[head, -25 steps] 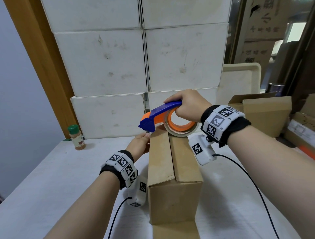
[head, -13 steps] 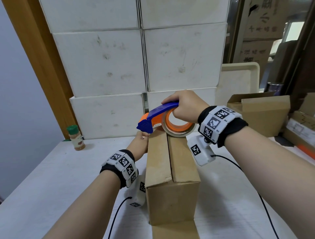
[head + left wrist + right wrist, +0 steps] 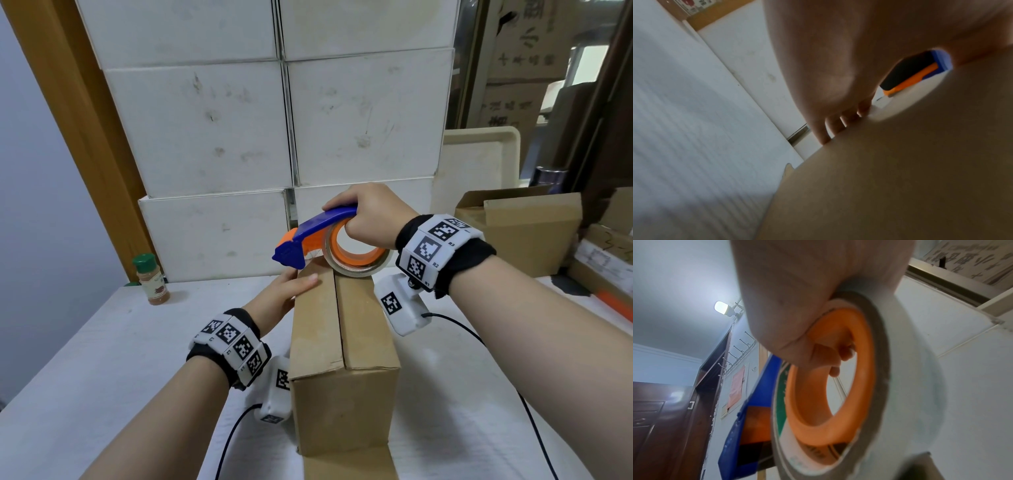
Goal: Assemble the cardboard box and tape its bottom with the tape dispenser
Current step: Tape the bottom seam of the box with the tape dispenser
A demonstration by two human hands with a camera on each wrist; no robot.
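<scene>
A brown cardboard box [image 3: 342,377] stands on the white table with its two flaps closed on top, the seam running away from me. My right hand [image 3: 368,219] grips the blue and orange tape dispenser [image 3: 318,240], its fingers curled through the orange core [image 3: 830,386]. The tape roll [image 3: 356,260] sits on the box's far end over the seam. My left hand [image 3: 287,291] holds the box's far left corner, thumb on the top flap and fingers [image 3: 824,129] down the side wall [image 3: 900,170].
White boxes [image 3: 274,137] are stacked against the back of the table. A spice jar [image 3: 152,279] with a green cap stands at the back left. An open cardboard box [image 3: 527,229] and more cartons lie at the right. Cables trail from both wrists.
The dispenser has come slightly toward me along the box top. My left thumb now lies on the top flap at the far corner.
</scene>
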